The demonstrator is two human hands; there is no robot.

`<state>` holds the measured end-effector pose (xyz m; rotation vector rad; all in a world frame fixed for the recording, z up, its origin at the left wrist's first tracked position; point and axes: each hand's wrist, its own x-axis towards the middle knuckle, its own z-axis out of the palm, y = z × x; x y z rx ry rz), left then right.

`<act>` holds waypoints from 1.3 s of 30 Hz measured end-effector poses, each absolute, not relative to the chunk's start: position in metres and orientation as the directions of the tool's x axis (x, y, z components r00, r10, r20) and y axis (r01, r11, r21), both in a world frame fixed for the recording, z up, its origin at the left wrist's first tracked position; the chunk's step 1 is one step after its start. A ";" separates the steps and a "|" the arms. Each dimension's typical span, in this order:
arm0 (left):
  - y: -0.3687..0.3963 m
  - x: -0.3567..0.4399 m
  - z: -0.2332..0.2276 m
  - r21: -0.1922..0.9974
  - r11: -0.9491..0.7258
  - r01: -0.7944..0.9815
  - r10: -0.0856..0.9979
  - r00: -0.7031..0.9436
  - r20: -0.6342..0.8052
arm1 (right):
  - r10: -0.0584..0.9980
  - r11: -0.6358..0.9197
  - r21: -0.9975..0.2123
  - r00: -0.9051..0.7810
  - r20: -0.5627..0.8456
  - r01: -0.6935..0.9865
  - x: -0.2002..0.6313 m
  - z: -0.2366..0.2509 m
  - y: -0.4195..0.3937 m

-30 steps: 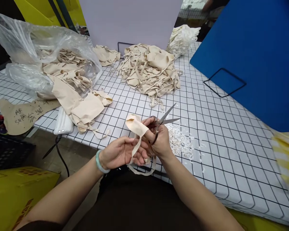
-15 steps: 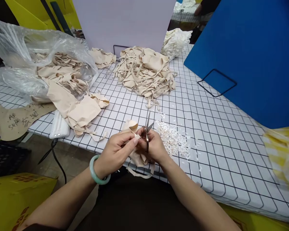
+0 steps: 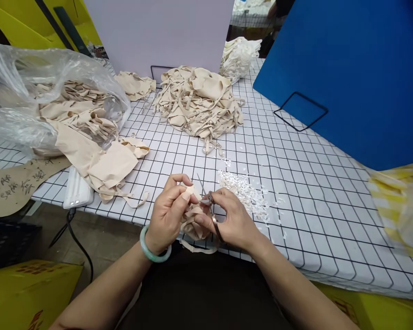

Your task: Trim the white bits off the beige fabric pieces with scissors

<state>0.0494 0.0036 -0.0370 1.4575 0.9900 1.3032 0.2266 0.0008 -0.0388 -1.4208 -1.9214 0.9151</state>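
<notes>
My left hand (image 3: 168,211), with a green bangle on the wrist, pinches a bunched beige fabric piece (image 3: 192,219) at the table's near edge. A thin strap of the piece hangs below both hands. My right hand (image 3: 232,220) grips a pair of scissors (image 3: 208,206), whose blades point up and left against the fabric beside my left thumb. A patch of small white trimmings (image 3: 246,195) lies on the checked table (image 3: 296,183) just right of my hands.
A heap of beige fabric pieces (image 3: 199,101) sits at the back centre. A clear plastic bag (image 3: 37,101) of similar pieces spills out at the left, beside a white phone (image 3: 76,190) and a brown paper note (image 3: 13,183). A blue panel (image 3: 347,78) stands at the right.
My hands have come together and lowered toward me. The scissors swung from pointing right to pointing up-left at the fabric, which went from draped over my fingers to bunched between both hands.
</notes>
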 end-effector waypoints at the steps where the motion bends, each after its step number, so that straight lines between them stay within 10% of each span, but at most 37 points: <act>1: 0.003 0.050 -0.036 0.954 -0.298 0.019 0.946 0.138 0.293 | 0.957 0.240 -0.759 -0.277 0.082 0.605 0.229 -0.038 -0.001; 27: 0.000 0.057 -0.039 0.857 -0.502 0.113 0.845 0.277 0.458 | 0.933 0.349 -0.685 -0.303 0.193 0.639 0.233 -0.035 -0.006; 39: 0.009 0.081 -0.042 0.849 -0.519 0.103 0.790 0.435 0.431 | 0.995 0.100 -0.617 -0.084 0.055 0.781 0.256 -0.059 -0.027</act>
